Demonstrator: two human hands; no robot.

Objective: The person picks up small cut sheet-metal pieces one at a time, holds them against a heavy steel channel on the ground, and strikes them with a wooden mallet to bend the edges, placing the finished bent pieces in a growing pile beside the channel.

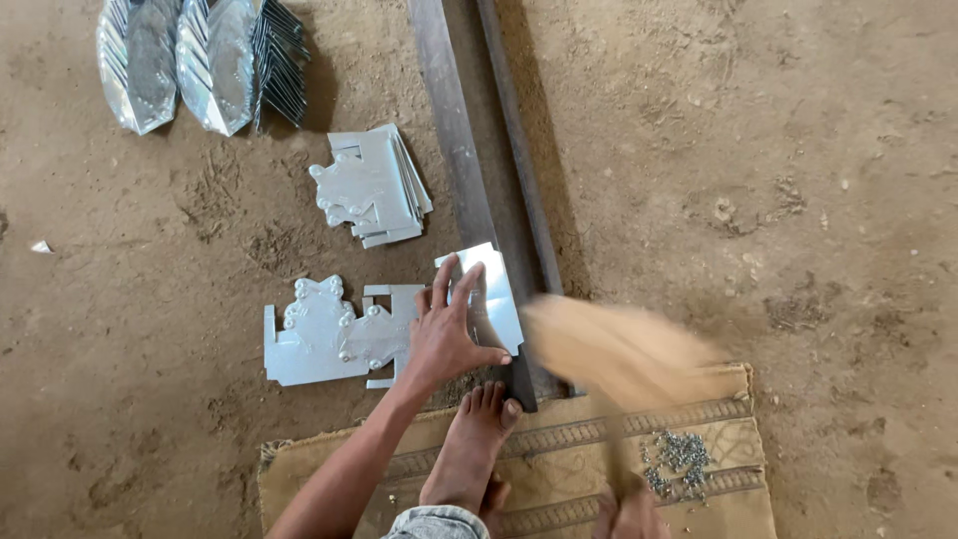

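Fingers (454,289) of left hand (444,334) spread flat, pinning thin metal sheet (494,299) onto dark steel bar (469,190).
Right hand (624,349) a blur, grip can't tell; sheet prob. light, stiff, sharp-edged, so press flat, keep off edges.

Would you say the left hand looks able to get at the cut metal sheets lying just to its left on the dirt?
Probably yes: the left hand presses a metal sheet on the dark bar, and the cut metal sheets lie right beside its wrist with nothing between them.

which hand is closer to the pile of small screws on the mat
Right. The right hand is at the bottom edge, just left of and below the screws. The left hand presses a metal sheet farther up and left.
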